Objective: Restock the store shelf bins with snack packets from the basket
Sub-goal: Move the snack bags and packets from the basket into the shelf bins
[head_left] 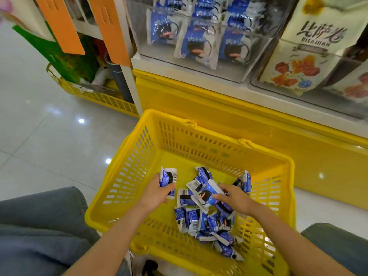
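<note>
Yellow plastic everywhere: the slotted basket (199,148) sits on the floor right up against the yellow shelf base (219,108), and both hands are down inside it. The left hand (157,193) has its fingers wrapped round a held packet (167,179), blue and white, barcode side up, standing upright out of the fist. It may be more than one packet, hard to tell. That looks like a stacking grip: collect in one hand, feed with the other.

And the right hand (233,198) is doing the feeding, fingers closing in a pinch on the top packet (205,194), which lies face up on the loose pile (211,224). The pile is heaped in the near right part of the basket, packets tumbled at all angles, so taking the topmost one spares any digging.

Up above, the target: a clear shelf bin (157,54) on the lowest shelf, with matching shelf packets (196,42) standing upright, fronts outward, in rows. There's bare space at its left side, so I'd judge the job well short of done, with plenty left in the basket. Just beside it on the right, a neighbouring bin (264,84) holds larger cream bags (298,62).

Parking the basket directly under the bin keeps the lift short. The floor (49,136) is glossy pale tile, throwing back ceiling lights. Further left, orange tags (61,24) hang off the shelving, and a second basket (95,96) sits with mixed goods in it. Denim knees (39,226) frame the view; the person seems to be crouched low.
</note>
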Demonstrator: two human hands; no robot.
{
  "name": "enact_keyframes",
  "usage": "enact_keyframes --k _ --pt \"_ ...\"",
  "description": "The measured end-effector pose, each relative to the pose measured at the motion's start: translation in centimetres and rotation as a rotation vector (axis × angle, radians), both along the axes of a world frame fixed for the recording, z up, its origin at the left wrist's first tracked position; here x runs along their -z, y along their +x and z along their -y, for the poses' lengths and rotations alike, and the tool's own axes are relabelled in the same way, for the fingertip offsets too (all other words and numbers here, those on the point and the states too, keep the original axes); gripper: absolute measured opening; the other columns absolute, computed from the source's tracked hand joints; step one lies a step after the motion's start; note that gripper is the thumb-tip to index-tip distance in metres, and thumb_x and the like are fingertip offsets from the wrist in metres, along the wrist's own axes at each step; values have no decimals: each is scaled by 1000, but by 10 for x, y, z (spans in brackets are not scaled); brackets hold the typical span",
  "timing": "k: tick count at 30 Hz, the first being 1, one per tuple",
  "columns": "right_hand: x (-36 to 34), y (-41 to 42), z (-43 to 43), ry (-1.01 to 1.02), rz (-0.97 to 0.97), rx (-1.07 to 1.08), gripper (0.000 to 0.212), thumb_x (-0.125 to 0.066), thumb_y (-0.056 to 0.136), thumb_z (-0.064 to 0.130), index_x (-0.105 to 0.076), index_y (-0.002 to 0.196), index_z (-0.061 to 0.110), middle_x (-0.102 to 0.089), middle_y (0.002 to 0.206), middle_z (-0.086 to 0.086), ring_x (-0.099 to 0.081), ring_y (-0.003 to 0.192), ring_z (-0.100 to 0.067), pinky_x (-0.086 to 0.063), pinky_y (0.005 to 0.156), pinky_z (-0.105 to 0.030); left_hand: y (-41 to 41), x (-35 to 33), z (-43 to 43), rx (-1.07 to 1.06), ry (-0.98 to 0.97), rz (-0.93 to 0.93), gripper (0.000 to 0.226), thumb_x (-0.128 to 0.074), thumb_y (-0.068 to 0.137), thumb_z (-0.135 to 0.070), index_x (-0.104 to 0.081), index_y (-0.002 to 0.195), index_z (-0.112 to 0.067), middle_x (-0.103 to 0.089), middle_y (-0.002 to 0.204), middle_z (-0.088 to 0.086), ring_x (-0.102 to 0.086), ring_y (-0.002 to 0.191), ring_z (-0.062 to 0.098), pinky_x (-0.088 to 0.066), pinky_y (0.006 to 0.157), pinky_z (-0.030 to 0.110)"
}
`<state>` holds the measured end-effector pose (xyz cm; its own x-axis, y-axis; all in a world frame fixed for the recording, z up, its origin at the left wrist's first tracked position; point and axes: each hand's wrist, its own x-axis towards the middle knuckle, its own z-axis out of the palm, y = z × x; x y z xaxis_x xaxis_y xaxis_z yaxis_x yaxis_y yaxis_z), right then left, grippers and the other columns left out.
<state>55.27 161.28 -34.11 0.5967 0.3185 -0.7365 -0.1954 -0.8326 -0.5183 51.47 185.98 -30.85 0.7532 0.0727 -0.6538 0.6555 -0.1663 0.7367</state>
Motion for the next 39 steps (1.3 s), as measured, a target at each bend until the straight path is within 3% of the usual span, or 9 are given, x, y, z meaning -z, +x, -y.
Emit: enact_keyframes --k 3,7,9,13,17,22,26,34,39 --pt "-45 6 -12 144 -111 -44 36 -52 91 43 -55 116 16 -56 118 -3 -54 108 -24 -37 103 -39 1 -11 3 6 -24 -67 30 -59 91 -19 -42 115 -18 -55 113 6 -59 86 15 -54 70 33" --pt "-93 6 -22 247 -132 -43 56 -54 91 43 -45 135 10 -51 136 -10 -53 121 -24 -44 102 -39 -3 -47 11 163 -231 -113 36 -50 89 -48 -48 118 -26 -56 117 -9 -60 95 17 -57 65 31" --pt "-112 3 -26 300 -117 -17 45 -55 91 39 -54 125 11 -62 121 -11 -62 107 -22 -52 91 -37 -5 -64 16 264 -363 -56 47 -50 80 -61 -55 117 -33 -66 113 -10 -67 94 18 -57 66 32" --pt "-140 -4 -32 298 88 116 52 -55 85 48 -59 116 7 -57 121 -22 -54 112 -38 -45 93 -47 -11 -90 25 248 -348 79 53 -76 70 -40 -52 117 -32 -67 112 -5 -68 95 17 -58 70 39" --pt "-164 -7 -40 430 35 314 41 -61 85 39 -58 120 18 -55 135 -1 -56 117 -10 -45 100 -32 -10 -108 26 -21 -404 202 47 -74 76 -26 -54 118 -26 -67 112 -1 -65 99 18 -58 64 35" --pt "-195 -12 -59 732 21 492 44 -36 97 42 -51 131 18 -61 128 -2 -59 116 -16 -50 96 -33 -9 -131 31 -164 -483 355 45 -72 78 -26 -51 117 -35 -69 108 -6 -68 93 13 -57 65 33" --pt "-221 -12 -67 893 -34 552 34 -31 101 22 -55 125 18 -66 121 -4 -63 110 -20 -54 85 -31 -6 -148 29 -222 -520 410 42 -68 81 -22 -55 121 -21 -72 102 0 -70 88 18 -57 62 31" --pt "-252 -1 -86 801 -90 465 57 -64 71 34 -60 120 5 -66 117 -13 -60 105 -24 -44 100 -36 9 -187 2 -165 -543 484 24 -63 83 -19 -62 107 -22 -74 87 -1 -71 74 13 -53 52 23" --pt "-266 18 -95 714 140 477 44 -67 72 39 -65 107 12 -72 104 -5 -66 89 -12 -53 85 -29 25 -206 -16 -190 -516 493 34 -66 81 -19 -58 115 -18 -74 90 3 -71 78 18 -55 57 29"
